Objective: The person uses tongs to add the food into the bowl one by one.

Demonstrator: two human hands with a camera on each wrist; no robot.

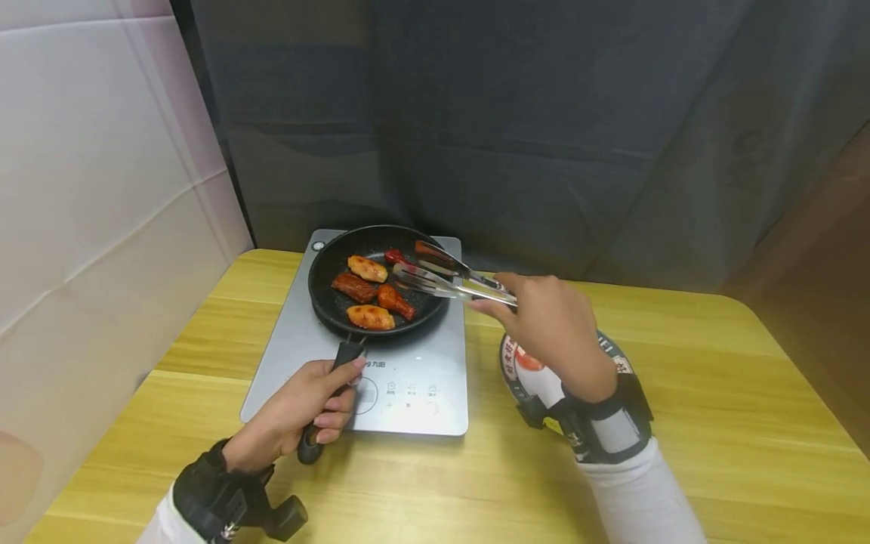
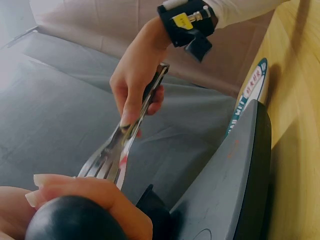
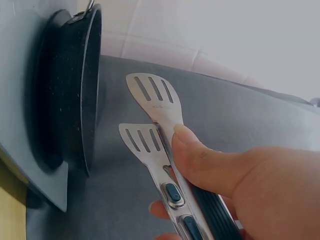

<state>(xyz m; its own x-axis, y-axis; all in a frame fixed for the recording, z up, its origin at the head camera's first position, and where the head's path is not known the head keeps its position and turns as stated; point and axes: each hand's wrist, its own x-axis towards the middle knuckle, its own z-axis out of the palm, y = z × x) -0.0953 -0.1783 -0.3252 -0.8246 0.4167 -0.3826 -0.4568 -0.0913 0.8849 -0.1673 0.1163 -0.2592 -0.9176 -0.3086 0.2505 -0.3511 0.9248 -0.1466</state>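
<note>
A black frying pan [image 1: 326, 306] sits on a silver induction cooktop [image 1: 285, 378]. My left hand [image 1: 319, 400] grips its handle [image 1: 348, 352] with curled fingers. Inside the pan lie two golden wing-shaped pieces [image 1: 370, 317], a dark red-brown slab of meat [image 1: 353, 288], a drumstick [image 1: 394, 301] and another red piece [image 1: 396, 258], partly behind the tongs. Slotted metal tongs [image 3: 155, 100] are held in my right hand [image 1: 553, 321], thumb along one arm. Their tips hover above the pan's right side, parted, with no food visible between them in the right wrist view. A reddish patch shows on the far tip.
A round plate or lid with printed lettering [image 1: 510, 363] lies on the wooden table [image 1: 714, 393] below my right wrist, partly hidden by it. A dark curtain [image 1: 510, 151] hangs behind the table, and a white wall covering [image 1: 102, 166] stands at the left.
</note>
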